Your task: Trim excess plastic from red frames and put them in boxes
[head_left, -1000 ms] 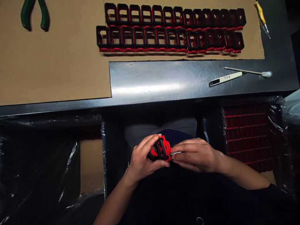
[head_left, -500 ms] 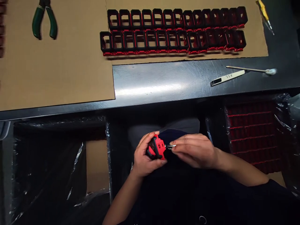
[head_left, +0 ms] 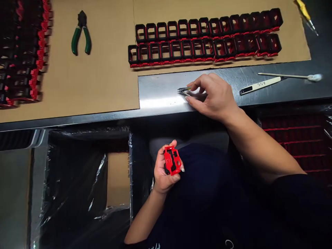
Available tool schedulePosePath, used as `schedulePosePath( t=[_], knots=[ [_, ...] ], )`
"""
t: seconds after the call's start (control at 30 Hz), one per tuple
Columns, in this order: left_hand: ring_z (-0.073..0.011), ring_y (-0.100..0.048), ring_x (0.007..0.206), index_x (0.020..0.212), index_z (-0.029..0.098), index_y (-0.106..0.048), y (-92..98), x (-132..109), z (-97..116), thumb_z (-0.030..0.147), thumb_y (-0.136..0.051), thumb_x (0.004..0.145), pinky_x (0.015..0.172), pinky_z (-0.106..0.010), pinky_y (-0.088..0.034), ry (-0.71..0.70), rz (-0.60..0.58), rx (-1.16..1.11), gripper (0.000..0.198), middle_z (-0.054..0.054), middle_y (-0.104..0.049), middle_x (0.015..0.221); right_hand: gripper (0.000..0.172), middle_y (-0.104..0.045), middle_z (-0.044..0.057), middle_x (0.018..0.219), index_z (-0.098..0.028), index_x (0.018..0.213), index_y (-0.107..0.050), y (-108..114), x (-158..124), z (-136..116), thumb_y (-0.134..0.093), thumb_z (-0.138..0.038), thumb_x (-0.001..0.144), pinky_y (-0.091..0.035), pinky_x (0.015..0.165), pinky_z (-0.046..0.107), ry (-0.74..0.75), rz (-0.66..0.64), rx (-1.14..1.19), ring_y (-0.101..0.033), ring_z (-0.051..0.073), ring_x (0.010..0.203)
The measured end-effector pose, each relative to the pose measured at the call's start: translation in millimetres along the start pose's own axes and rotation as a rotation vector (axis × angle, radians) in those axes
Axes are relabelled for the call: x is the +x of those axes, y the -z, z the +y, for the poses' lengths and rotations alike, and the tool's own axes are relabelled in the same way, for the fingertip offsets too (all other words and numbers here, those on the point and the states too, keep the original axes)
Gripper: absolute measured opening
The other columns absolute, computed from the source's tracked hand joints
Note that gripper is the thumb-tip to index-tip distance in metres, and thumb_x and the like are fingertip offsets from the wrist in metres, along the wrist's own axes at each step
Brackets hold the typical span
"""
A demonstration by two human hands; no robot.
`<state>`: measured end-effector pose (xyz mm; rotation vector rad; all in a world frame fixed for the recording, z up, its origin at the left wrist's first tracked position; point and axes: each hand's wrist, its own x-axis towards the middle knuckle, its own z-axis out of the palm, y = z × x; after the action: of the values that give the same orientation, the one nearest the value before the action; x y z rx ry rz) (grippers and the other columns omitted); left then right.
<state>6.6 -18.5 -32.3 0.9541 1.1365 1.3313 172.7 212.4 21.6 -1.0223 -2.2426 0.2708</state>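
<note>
Red part (head_left: 172, 160) gripped in left hand (head_left: 164, 173); right hand (head_left: 212, 95) fingers pinch half-hidden metal tweezers (head_left: 183, 90).

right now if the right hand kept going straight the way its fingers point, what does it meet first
Probably nothing soon: the right hand, pinching small metal tweezers, points left along bare steel tabletop; the brown cardboard sheet's edge comes first.

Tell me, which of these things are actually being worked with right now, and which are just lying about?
In use:
- red part, held in the left hand over the lap
- small metal tool, pinched by the right hand on the metal bench

Lying about:
- green pliers
- two rows of black-and-red frames
- white A55 stick
- swab
- yellow screwdriver
</note>
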Motion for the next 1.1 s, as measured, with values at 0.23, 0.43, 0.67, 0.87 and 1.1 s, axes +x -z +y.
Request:
schedulePosePath(
  t=[0.23,0.43,0.67,0.87,1.1],
  knots=[
    [-0.0114,-0.059,0.062,0.141,0.039,-0.035,-1.5,-2.0,-0.5,0.073,-0.069,0.074,0.046,-0.027,-0.047,-0.016,0.002,-0.02,0.082,-0.014,-0.043,0.156,0.02,-0.07,0.009,0.113,-0.023,0.096,-0.061,-11.5,16.7,13.4,-0.073,-0.035,0.086,-0.055,0.092,0.05,0.016,0.008,-0.022,-0.063,0.03,0.108],
    [-0.0135,-0.062,0.067,0.151,0.045,-0.022,2.1,-2.2,-5.7,0.073,-0.064,0.079,0.052,-0.03,-0.053,-0.049,-0.014,0.023,0.088,-0.012,-0.046,0.154,0.012,-0.075,0.007,0.098,-0.02,0.085,-0.065,18.8,-36.1,-42.7,-0.07,-0.031,0.088,-0.056,0.08,0.039,-0.204,0.034,0.348,-0.07,0.023,0.089],
    [-0.0298,-0.066,0.12,0.145,0.034,-0.041,3.8,4.3,-6.4,0.054,-0.082,0.074,0.093,-0.042,-0.058,-0.083,-0.059,0.065,0.085,-0.015,-0.06,0.139,0.031,-0.067,0.001,0.072,-0.015,0.089,-0.065,12.7,-122.5,-81.8,-0.075,-0.044,0.084,-0.044,0.057,0.022,-0.796,-0.567,1.203,-0.054,0.009,0.059],
    [-0.0307,-0.064,0.126,0.143,0.03,-0.044,-0.4,8.6,-5.7,0.048,-0.087,0.07,0.104,-0.045,-0.053,-0.111,-0.123,0.092,0.086,-0.015,-0.064,0.136,0.04,-0.065,-0.001,0.072,-0.014,0.087,-0.059,8.4,-135.7,-83.9,-0.082,-0.045,0.077,-0.039,0.059,0.02,-1.022,-0.614,1.516,-0.054,0.006,0.06],
    [-0.0315,-0.066,0.123,0.14,0.027,-0.044,-0.1,7.3,-5.1,0.048,-0.087,0.07,0.101,-0.044,-0.055,-0.151,-0.092,0.143,0.084,-0.016,-0.065,0.133,0.038,-0.068,-0.002,0.066,-0.015,0.079,-0.056,-1.1,-135.1,-84.4,-0.085,-0.04,0.075,-0.046,0.059,0.02,-1.071,-0.609,1.693,-0.061,0.008,0.057]
  ],
)
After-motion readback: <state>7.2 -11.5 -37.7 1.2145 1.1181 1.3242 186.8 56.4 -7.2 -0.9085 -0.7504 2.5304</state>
